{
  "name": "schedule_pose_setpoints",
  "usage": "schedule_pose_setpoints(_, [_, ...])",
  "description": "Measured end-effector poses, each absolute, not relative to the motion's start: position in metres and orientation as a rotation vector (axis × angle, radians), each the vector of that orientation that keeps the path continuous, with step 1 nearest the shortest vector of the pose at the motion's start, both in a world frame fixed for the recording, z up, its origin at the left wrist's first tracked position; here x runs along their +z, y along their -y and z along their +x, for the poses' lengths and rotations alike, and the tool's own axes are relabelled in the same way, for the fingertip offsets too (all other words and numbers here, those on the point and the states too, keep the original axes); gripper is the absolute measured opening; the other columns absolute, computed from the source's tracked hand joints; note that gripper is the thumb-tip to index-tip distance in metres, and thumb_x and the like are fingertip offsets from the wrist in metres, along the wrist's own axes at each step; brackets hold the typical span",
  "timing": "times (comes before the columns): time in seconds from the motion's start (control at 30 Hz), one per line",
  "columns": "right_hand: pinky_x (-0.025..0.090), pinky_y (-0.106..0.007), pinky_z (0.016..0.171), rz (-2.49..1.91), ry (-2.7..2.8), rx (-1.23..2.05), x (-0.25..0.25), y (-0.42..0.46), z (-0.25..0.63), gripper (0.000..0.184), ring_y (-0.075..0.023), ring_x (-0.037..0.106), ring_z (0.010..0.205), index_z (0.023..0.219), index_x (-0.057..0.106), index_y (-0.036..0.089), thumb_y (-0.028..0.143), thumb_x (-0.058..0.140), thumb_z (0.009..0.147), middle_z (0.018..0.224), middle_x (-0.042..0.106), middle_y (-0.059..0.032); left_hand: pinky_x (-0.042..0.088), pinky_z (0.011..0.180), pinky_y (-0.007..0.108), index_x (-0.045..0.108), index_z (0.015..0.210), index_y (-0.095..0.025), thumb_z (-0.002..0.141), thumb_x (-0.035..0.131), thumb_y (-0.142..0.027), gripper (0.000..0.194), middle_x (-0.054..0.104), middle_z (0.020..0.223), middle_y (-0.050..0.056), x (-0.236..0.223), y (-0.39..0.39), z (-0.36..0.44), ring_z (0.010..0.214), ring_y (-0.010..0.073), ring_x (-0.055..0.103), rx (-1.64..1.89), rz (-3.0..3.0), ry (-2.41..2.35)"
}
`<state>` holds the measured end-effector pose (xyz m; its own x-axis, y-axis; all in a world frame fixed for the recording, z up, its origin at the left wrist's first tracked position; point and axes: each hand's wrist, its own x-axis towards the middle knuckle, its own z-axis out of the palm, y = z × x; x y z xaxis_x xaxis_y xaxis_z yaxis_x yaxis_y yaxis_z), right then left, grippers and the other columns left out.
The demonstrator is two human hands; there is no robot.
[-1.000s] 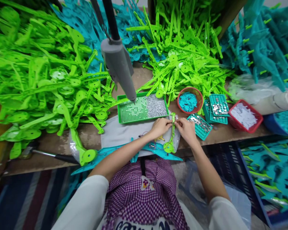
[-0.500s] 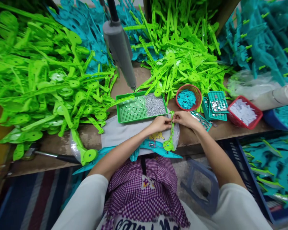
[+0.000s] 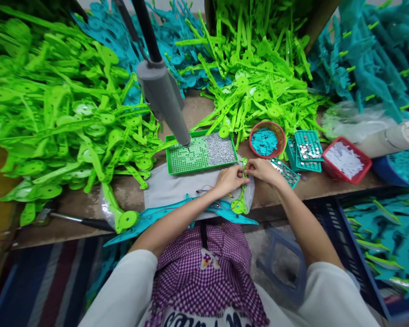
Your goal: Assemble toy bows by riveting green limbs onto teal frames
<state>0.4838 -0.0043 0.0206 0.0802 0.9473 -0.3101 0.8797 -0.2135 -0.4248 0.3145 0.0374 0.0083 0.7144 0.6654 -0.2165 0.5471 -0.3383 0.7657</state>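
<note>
A lime green plastic part with a round end lies at the right end of a grey cloth. My left hand is closed on its narrow upper stretch, fingertips pressed together. From the other side my right hand pinches at the same part near its top; any small piece between the fingertips is hidden. Along the table's front edge lies a long teal plastic part, partly covered by my left forearm. An electric screwdriver hangs over a green tray holding small silver screws.
Heaps of lime green parts fill the left and back. To the right stand a red basket of teal pieces, teal trays of metal discs and a red box of white pieces. A hammer lies front left.
The hanging screwdriver has swung left and lower over the tray. My left hand has shifted slightly right along the green part. My right hand stays nearly in place.
</note>
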Motion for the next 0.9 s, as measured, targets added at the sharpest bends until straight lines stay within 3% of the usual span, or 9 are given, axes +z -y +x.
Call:
schedule_pose_setpoints(0.23, [0.028, -0.024, 0.058, -2.201, 1.834, 0.823, 0.019, 0.007, 0.484, 0.008, -0.0134, 0.057, 0.064, 0.081, 0.067, 0.021, 0.028, 0.064, 0.077, 0.071, 0.066, 0.0007, 0.047, 0.076, 0.027, 0.063, 0.107, -0.018, 0.074, 0.073, -0.028, 0.036, 0.071, 0.094, 0.002, 0.001, -0.034, 0.311, 0.082, 0.017, 0.063, 0.239, 1.965, -0.907])
schedule_pose_setpoints(0.4, [0.031, -0.025, 0.06, -2.122, 1.814, 0.796, 0.016, 0.015, 0.483, 0.012, -0.0154, 0.06, 0.067, 0.082, 0.068, 0.02, 0.028, 0.059, 0.083, 0.071, 0.068, -0.0005, 0.047, 0.084, 0.03, 0.065, 0.11, -0.019, 0.085, 0.058, -0.018, 0.026, 0.069, 0.095, 0.003, 0.001, -0.039, 0.308, 0.087, 0.0174, 0.062, 0.31, 2.059, -0.765])
schedule_pose_setpoints(0.53, [0.038, -0.028, 0.069, -2.069, 1.715, 0.649, 0.018, 0.032, 0.477, 0.018, -0.0193, 0.063, 0.081, 0.093, 0.068, 0.02, 0.027, 0.052, 0.087, 0.089, 0.071, -0.0057, 0.044, 0.094, 0.032, 0.063, 0.117, -0.021, 0.088, 0.042, -0.009, 0.038, 0.061, 0.114, 0.006, 0.005, -0.05, 0.307, 0.106, 0.0196, 0.056, 0.313, 2.278, -0.567])
schedule_pose_setpoints(0.7, [0.038, -0.029, 0.066, -2.178, 1.503, 0.521, 0.019, 0.056, 0.459, 0.024, -0.0187, 0.061, 0.074, 0.076, 0.065, 0.02, 0.04, 0.056, 0.085, 0.077, 0.066, -0.004, 0.045, 0.091, 0.032, 0.064, 0.118, -0.024, 0.08, 0.042, -0.002, 0.049, 0.056, 0.123, 0.006, 0.009, -0.06, 0.308, 0.105, 0.0213, 0.056, 0.096, 2.383, -0.437])
schedule_pose_setpoints(0.9, [0.035, -0.03, 0.068, -2.299, 1.412, 0.499, 0.01, 0.06, 0.437, 0.016, -0.0175, 0.06, 0.072, 0.072, 0.064, 0.022, 0.031, 0.055, 0.081, 0.075, 0.065, -0.001, 0.045, 0.09, 0.031, 0.067, 0.111, -0.021, 0.084, 0.043, -0.007, 0.039, 0.057, 0.114, 0.007, 0.013, -0.067, 0.314, 0.101, 0.0206, 0.058, 0.063, 2.383, -0.393])
